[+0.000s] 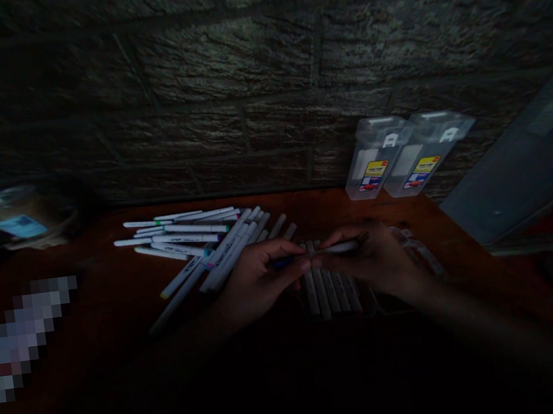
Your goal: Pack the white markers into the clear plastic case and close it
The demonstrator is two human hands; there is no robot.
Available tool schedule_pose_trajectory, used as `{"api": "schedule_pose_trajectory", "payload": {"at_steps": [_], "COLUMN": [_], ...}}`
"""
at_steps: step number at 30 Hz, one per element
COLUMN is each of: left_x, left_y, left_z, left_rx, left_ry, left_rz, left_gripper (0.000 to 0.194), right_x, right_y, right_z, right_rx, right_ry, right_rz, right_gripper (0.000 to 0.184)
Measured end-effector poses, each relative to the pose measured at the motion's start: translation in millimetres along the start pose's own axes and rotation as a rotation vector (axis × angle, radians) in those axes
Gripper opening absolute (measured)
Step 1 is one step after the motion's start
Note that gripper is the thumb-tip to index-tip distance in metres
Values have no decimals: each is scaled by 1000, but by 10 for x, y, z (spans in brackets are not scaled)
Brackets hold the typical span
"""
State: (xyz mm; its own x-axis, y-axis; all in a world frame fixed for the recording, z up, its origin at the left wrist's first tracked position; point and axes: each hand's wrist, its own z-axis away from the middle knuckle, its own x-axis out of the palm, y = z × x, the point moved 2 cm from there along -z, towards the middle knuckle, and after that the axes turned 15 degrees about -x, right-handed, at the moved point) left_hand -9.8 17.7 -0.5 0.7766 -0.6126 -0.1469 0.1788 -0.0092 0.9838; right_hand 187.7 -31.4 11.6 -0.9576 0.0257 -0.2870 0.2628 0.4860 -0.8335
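Between my two hands lies one white marker [339, 247], held level by the fingertips. My left hand [259, 276] pinches its left part, where a blue bit shows, and my right hand [378, 258] pinches the right part. Under the fingers several pale markers [331, 291] lie side by side in a row, partly covered by the hands. To the left of my left hand is a loose pile of white markers [188, 230] with coloured ends, pointing in different directions. The scene is dark, so fine detail is lost.
Two clear plastic cases [369, 162] with yellow labels stand against the brick wall [189, 70] at the back right. A drink cup [18, 215] with a straw stands at the left of the wooden table [109, 281]. Something clear [424, 256] lies beyond my right hand.
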Motion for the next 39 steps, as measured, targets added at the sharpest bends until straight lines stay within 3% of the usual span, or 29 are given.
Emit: {"api": "schedule_pose_trajectory", "payload": {"at_steps": [4, 9, 18, 33, 39], "left_x": [-27, -107, -202, -214, -194], "left_y": [15, 81, -43, 5, -2], "left_z": [-16, -50, -162, -167, -128], "left_rx": [-18, -32, -52, -31, -21], "left_ry": [-20, 38, 80, 65, 100], "left_rz": [33, 107, 465, 629, 432], "left_gripper": [18, 22, 19, 21, 25], "right_x": [-22, -78, -157, -234, -228], "right_y": [-13, -22, 45, 107, 121], "right_z": [-23, -66, -108, -138, -130], "right_rx": [18, 124, 210, 170, 166], "right_ry": [44, 79, 192, 318, 296], "right_rz": [-73, -228, -557, -537, -502], "right_gripper": [17, 21, 17, 15, 18]}}
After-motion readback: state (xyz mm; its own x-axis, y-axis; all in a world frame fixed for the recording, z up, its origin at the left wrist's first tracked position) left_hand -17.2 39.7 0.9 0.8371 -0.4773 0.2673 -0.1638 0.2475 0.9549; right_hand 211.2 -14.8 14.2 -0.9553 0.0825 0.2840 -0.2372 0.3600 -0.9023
